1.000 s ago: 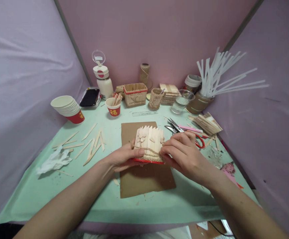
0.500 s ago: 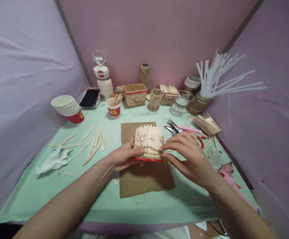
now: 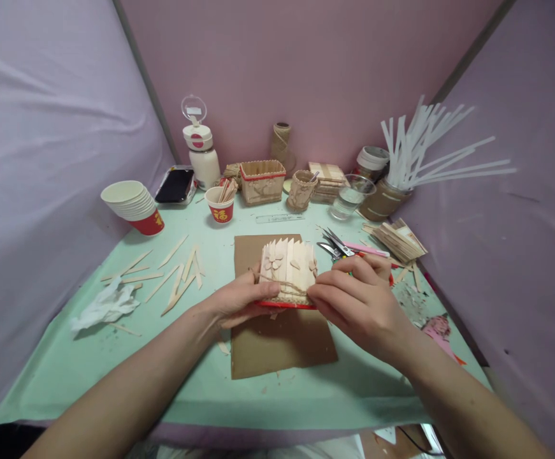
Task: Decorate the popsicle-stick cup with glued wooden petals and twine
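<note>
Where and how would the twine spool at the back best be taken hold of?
Probably by its upper end, fingers around its sides, coming down from above: the twine spool stands upright, and the red-rimmed box in front hides part of its lower end.

From my remote seat, watching through the head-worn camera, I can clearly read one sign: the Chinese character 福, "good fortune", in gold on the red lower band of a paper cup holding thin wooden sticks. On the stack of paper cups lying tilted to its left, I see part of a gold mark on the red band, turned too far aside to read. The clear ruler carries fine dark markings, too small for me to make out. A white bottle bears a round red emblem, its details illegible to me.
</note>
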A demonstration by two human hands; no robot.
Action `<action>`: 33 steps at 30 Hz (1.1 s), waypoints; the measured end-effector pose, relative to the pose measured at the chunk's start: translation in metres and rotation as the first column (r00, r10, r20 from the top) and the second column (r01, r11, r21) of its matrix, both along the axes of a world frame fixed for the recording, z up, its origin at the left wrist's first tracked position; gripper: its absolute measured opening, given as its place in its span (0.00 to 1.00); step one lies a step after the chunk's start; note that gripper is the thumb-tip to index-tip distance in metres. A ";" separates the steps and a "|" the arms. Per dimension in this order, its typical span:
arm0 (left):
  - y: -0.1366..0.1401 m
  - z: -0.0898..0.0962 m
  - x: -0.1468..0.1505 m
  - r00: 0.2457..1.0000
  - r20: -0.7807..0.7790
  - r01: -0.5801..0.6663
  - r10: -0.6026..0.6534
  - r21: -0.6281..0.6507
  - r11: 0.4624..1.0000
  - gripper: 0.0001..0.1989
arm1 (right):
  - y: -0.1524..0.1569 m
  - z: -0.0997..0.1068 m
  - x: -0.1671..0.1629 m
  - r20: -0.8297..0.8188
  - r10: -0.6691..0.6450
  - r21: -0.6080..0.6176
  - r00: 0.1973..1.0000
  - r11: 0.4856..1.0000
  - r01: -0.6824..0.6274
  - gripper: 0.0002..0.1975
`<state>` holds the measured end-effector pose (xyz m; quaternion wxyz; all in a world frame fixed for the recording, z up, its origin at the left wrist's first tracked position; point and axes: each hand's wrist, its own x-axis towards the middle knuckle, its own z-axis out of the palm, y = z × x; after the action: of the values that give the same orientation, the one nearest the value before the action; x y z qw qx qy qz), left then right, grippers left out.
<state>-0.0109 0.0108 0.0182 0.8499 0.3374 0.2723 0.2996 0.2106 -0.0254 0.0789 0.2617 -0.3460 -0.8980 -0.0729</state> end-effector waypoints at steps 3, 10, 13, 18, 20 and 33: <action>0.000 0.002 0.001 1.000 0.006 0.016 -0.016 0.016 1.000 0.36 | 0.002 -0.002 0.001 -0.011 0.026 -0.028 1.000 0.999 -0.026 0.05; 0.002 -0.001 -0.004 1.000 -0.010 0.008 -0.009 -0.028 1.000 0.37 | 0.009 -0.022 0.012 -0.181 0.098 0.036 0.979 0.995 -0.093 0.11; 0.004 -0.003 -0.005 1.000 -0.023 0.018 -0.019 -0.046 0.999 0.36 | 0.009 -0.023 0.015 -0.281 0.044 0.027 0.959 0.999 -0.038 0.13; 0.001 0.001 0.000 0.998 -0.052 -0.035 0.035 -0.003 0.999 0.38 | 0.003 -0.009 0.005 -0.271 -0.017 -0.036 0.962 0.999 0.008 0.05; 0.000 0.003 0.003 0.997 -0.041 -0.070 0.071 0.034 0.997 0.39 | 0.000 -0.006 -0.002 -0.222 -0.026 -0.069 0.975 0.998 0.011 0.03; -0.002 0.003 0.003 0.990 -0.062 -0.121 0.123 0.039 0.992 0.43 | -0.002 -0.001 -0.012 -0.049 -0.050 -0.073 0.998 0.996 0.046 0.06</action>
<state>-0.0080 0.0087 0.0214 0.8146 0.3447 0.3143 0.3446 0.1983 -0.0275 0.0777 0.2701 -0.3784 -0.8846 -0.0381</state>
